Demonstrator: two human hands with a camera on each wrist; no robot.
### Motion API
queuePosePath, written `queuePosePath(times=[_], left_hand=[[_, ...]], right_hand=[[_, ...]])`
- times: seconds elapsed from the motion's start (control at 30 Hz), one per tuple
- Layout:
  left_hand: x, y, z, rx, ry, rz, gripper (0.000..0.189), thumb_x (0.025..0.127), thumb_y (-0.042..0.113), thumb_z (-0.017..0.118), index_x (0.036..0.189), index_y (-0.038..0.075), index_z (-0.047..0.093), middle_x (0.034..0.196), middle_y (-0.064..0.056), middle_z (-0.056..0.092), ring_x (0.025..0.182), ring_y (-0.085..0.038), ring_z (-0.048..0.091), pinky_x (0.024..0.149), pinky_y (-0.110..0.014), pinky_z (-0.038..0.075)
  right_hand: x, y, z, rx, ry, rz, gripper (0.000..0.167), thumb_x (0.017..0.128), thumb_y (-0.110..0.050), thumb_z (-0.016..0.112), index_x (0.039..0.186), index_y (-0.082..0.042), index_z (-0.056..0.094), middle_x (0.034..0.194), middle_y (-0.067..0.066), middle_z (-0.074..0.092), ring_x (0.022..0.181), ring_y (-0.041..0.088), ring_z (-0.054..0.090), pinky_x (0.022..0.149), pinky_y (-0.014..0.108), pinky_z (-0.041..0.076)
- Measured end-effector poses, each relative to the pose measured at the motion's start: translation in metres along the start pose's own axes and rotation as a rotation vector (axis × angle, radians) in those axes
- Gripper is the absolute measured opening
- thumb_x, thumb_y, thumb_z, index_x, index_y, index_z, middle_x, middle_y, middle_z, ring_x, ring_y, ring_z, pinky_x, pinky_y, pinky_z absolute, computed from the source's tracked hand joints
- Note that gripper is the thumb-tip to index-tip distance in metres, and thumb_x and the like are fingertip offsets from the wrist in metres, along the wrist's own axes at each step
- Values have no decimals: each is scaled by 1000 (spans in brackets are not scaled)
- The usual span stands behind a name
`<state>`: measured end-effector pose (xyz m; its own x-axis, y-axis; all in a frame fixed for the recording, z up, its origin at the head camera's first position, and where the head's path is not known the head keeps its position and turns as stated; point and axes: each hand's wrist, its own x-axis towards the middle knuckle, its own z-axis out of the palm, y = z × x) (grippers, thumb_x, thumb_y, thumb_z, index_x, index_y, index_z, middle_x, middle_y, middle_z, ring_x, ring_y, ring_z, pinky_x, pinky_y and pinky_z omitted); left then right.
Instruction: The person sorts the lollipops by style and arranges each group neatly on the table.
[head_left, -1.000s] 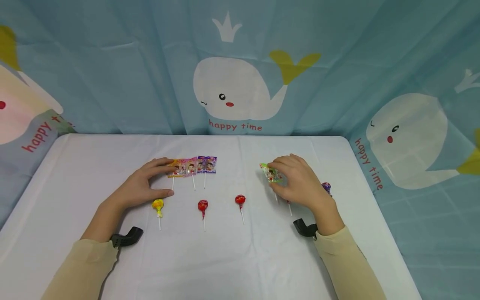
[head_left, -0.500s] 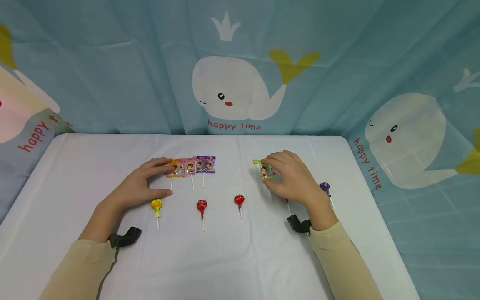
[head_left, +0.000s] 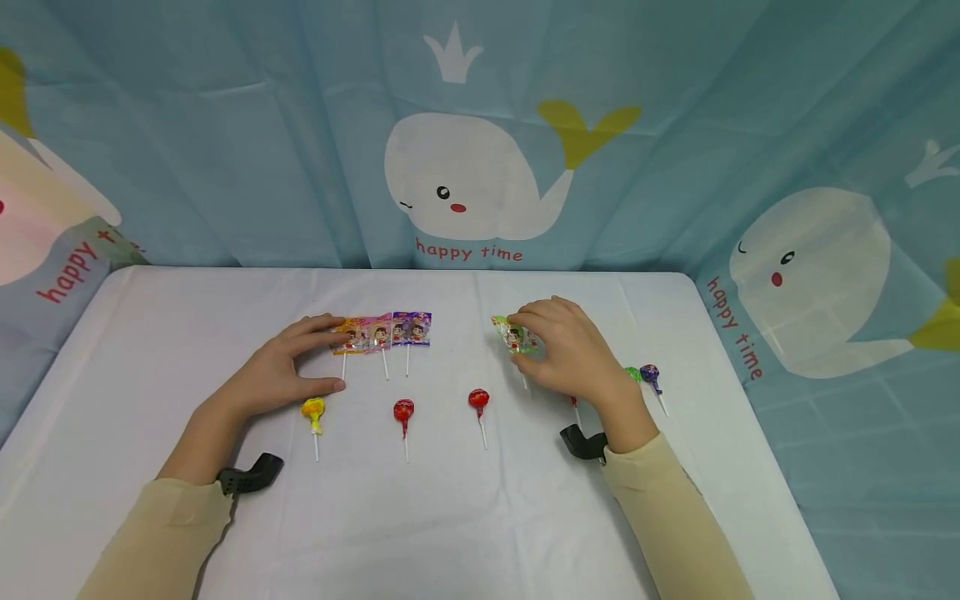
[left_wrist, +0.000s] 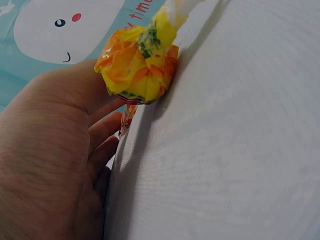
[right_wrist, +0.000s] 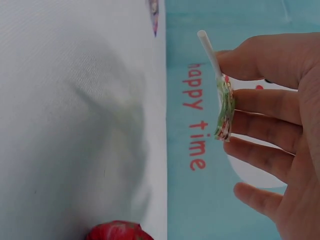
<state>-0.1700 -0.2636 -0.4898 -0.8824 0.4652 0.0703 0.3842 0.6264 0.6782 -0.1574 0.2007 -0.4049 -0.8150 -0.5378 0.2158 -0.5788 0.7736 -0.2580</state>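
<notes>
My right hand (head_left: 573, 354) pinches a flat lollipop in a green wrapper (head_left: 516, 337), thumb on one side and fingers on the other. In the right wrist view this green lollipop (right_wrist: 225, 107) is raised off the tabletop, its white stick angled upward. My left hand (head_left: 281, 367) rests on the table at the left end of a row of flat lollipops, fingertips on the orange-wrapped one (head_left: 354, 334). Beside that lie a pink-wrapped lollipop (head_left: 381, 335) and purple-wrapped packaging (head_left: 412, 329). A round yellow lollipop (head_left: 312, 408) lies just below the left thumb.
Two round red lollipops (head_left: 403, 411) lie mid-table; a third red one (head_left: 574, 401) is partly hidden under my right hand. Behind the right wrist are a round green lollipop (head_left: 633, 373) and a round purple one (head_left: 650, 374). A whale-print curtain (head_left: 480, 183) hangs behind the white table (head_left: 450, 525).
My right hand has moved left with the green lollipop, uncovering the round purple lollipop and then the round green one. My left hand stays in place.
</notes>
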Motion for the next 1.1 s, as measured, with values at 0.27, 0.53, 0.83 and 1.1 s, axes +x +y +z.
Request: queuePosePath(times=[0.27,0.53,0.83,1.1], left_hand=[[0,1,0,-6,4,-4,70,84,33,97,147,19,70,168,-9,45,158,-44,32,118,-78,31],[0,3,0,-7,3,-11,70,84,33,97,147,17,70,168,-10,45,158,-45,32,118,-79,30],[0,2,-1,-5,1,-18,71,85,35,97,148,19,69,169,-8,44,159,-44,30,118,-80,29],[-1,5,-2,1,-14,-38,72,85,37,96,150,19,68,170,-8,43,160,-43,29,119,-80,28]], right_hand=[[9,-3,4,26,0,-17,47,91,-25,85,134,-10,76,134,6,73,132,27,63,125,53,35],[21,-9,14,23,-25,-11,47,92,-28,84,135,-11,76,135,4,74,133,24,63,126,51,35],[33,-13,20,20,-18,-36,44,93,-28,83,134,-12,77,134,2,74,131,23,63,122,49,38],[44,-17,29,21,-44,-24,45,93,-29,84,134,-12,77,135,3,74,133,23,63,124,47,38]])
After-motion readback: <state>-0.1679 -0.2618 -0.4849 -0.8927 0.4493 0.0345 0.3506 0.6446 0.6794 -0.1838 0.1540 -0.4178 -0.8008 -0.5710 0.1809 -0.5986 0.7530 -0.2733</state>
